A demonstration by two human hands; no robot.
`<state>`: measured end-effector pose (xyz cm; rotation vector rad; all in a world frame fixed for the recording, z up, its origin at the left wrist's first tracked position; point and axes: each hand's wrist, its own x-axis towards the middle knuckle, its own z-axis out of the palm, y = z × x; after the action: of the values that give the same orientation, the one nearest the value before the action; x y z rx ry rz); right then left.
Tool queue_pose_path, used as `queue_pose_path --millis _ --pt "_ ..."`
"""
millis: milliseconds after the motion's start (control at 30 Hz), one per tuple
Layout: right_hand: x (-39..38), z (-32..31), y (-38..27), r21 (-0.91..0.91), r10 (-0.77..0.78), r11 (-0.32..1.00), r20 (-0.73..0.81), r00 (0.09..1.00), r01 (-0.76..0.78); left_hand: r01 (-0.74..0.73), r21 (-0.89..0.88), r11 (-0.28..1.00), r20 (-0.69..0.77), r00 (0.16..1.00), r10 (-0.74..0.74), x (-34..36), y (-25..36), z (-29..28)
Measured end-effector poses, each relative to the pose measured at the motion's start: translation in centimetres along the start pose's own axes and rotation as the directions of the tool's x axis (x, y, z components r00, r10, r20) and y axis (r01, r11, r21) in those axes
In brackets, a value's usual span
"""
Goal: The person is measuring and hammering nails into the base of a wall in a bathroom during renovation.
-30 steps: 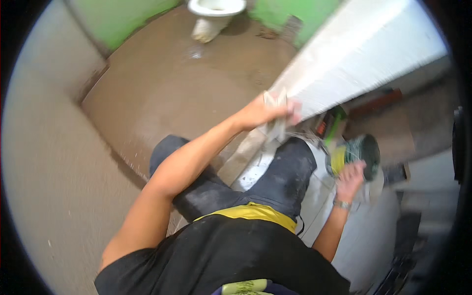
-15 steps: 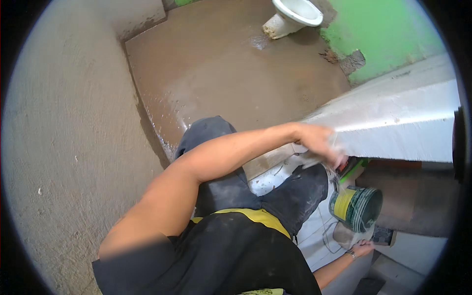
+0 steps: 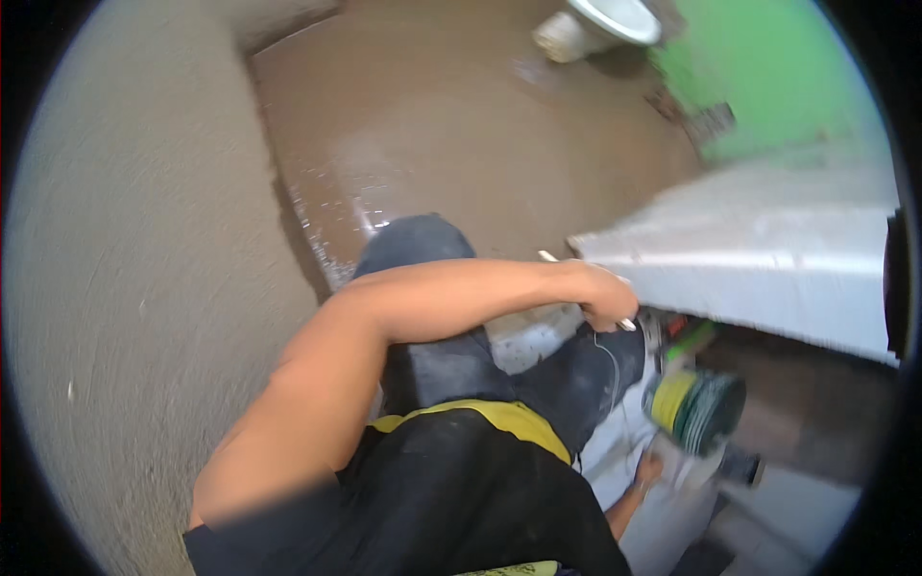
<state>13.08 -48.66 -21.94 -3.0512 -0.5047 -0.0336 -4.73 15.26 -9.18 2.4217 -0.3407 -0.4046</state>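
Note:
My left hand, reaching across from the left over my bent leg, is closed around a slim white stick. One end of the stick pokes out on each side of the fist. Below that hand a thin pale cord hangs in a loop over my dark trousers and runs down toward the lower right. My right hand is at the lower right with its fingers curled; blur hides what is in them. Close beside it stands a dark green bucket with a yellow patch.
A wet brown floor spreads ahead, with a white toilet bowl at its far side. A rough grey wall borders the left. At right are a pale wall edge and a green-painted wall.
My left hand has drawn slightly left, with the white stick now plain in its fist. My right hand has moved left and up, away from the dark block beside the bucket.

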Motion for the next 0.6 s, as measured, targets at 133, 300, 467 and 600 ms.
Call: queue_pose_path --millis 133,300,467,600 --pt "2.3 -5.8 -32.5 0.862 -0.155 0.493 0.222 0.963 -0.120 -0.164 -0.294 0.942 -0.167 0.979 0.119 0.9 2.0 3.5" --pt "-0.2 -9.5 -41.6 0.895 -0.514 0.356 0.429 0.743 -0.270 -0.157 -0.469 0.869 -0.408 0.911 -0.056 2.3 3.6 3.2" --pt "0.4 -11.5 -41.7 0.932 -0.460 0.131 0.360 0.812 -0.339 -0.189 -0.362 0.913 -0.535 0.844 -0.038 1.7 2.5 2.8" --pt "0.3 -11.5 -43.3 0.959 -0.347 0.052 0.279 0.895 -0.279 -0.138 -0.313 0.940 -0.336 0.941 0.026 0.7 4.9 3.1"
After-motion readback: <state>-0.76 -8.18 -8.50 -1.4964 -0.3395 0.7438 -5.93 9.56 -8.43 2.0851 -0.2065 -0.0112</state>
